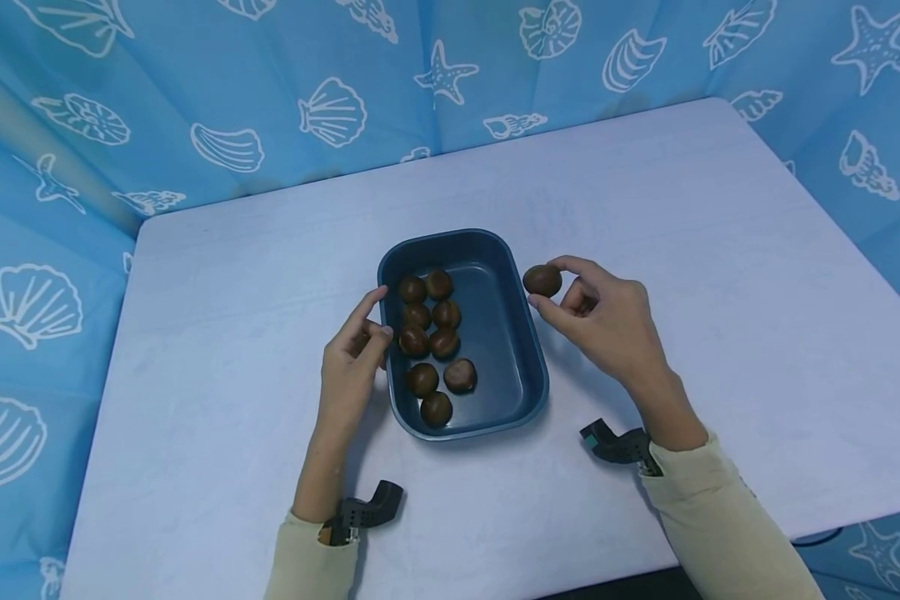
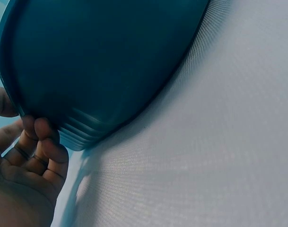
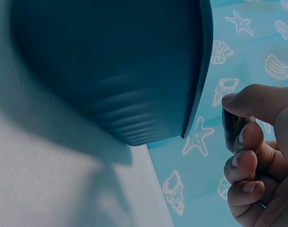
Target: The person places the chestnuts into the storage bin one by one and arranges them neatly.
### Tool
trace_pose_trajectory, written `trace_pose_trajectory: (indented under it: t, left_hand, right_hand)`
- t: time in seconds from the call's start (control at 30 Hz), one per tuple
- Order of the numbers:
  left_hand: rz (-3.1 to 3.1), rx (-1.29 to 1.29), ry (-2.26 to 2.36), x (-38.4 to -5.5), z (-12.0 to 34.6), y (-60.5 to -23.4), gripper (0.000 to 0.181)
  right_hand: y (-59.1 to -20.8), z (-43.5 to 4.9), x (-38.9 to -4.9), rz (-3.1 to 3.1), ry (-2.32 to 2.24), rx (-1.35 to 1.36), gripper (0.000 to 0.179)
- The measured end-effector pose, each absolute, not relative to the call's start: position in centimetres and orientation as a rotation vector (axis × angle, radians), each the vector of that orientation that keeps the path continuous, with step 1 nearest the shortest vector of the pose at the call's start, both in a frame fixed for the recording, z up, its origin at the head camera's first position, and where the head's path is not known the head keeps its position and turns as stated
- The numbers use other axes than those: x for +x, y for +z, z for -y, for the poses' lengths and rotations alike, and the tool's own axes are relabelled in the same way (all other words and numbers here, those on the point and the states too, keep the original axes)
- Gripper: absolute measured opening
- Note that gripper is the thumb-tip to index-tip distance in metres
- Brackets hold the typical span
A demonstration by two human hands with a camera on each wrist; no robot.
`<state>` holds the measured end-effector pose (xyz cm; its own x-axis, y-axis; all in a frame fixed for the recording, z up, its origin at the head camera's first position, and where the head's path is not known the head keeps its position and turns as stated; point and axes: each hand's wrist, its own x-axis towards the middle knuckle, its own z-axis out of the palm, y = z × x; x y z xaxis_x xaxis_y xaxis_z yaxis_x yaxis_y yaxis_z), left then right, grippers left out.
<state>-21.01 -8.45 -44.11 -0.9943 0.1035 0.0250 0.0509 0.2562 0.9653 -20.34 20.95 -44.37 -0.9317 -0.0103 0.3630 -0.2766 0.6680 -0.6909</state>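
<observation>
A dark blue rectangular tray (image 1: 498,367) lies on the table with several brown chestnuts (image 1: 446,314) along its left half. My left hand (image 1: 348,362) holds the tray's left rim, thumb on the edge; in the left wrist view, curled fingers (image 2: 54,153) touch the outer wall. Just beyond the right rim, my right hand (image 1: 603,312) pinches one chestnut (image 1: 542,281) between thumb and fingertips. That chestnut (image 3: 232,125) is raised beside the tray in the right wrist view, partly covered by the fingers. The tray's inside is hidden from both wrist views.
A white cloth covers the table (image 1: 232,292) on all sides of the tray. Behind and beside it hangs a blue curtain (image 1: 285,50) printed with white shells and starfish. Black camera mounts (image 1: 375,504) sit on both wrists.
</observation>
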Motion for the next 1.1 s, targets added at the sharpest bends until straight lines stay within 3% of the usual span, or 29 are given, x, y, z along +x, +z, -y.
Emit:
trace_pose_trajectory:
  t: [1.1]
  left_hand:
    - [-2.458,0.144,1.887,-21.1,8.5,-44.4,0.046]
  right_hand:
    - [-44.2,-19.6,-19.7,2.602,1.141,0.357,0.041]
